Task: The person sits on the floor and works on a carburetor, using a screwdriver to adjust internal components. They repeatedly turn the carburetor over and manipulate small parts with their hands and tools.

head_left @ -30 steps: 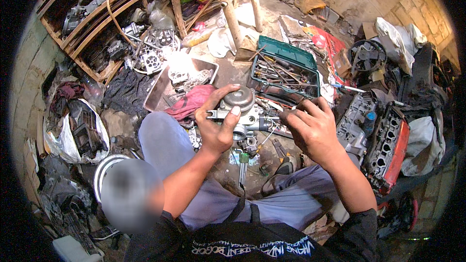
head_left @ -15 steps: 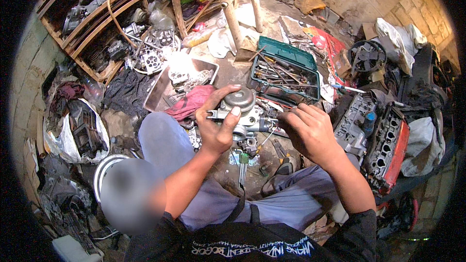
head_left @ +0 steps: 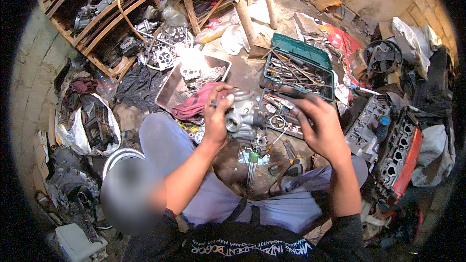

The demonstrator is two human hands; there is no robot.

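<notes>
My left hand (head_left: pixel 219 116) is closed around the side of a grey cast-metal carburetor (head_left: pixel 247 109), which it holds up between my knees. A round bore at the carburetor's near left side faces me. My right hand (head_left: pixel 318 123) hovers to the right of the carburetor, apart from it, with the fingers bent. Motion blurs those fingers, so whether a small thing is between them does not show. Below the carburetor lie a small metal part (head_left: pixel 262 140) and a green-topped tool with metal shafts (head_left: pixel 252 160). A pair of pliers (head_left: pixel 290 149) lies on the floor near my foot.
Ahead stands an open green toolbox (head_left: pixel 298 58) full of tools. Left of it, a metal tray (head_left: pixel 167 85) holds cast parts beside a red cloth (head_left: pixel 191 106). Engine heads (head_left: pixel 388 157) lie at the right. A wooden rack (head_left: pixel 104 34) stands at the far left.
My right hand has moved off the carburetor to the right. My left hand has turned the carburetor, so its round dome no longer faces up as before. The whole view has shifted slightly.
</notes>
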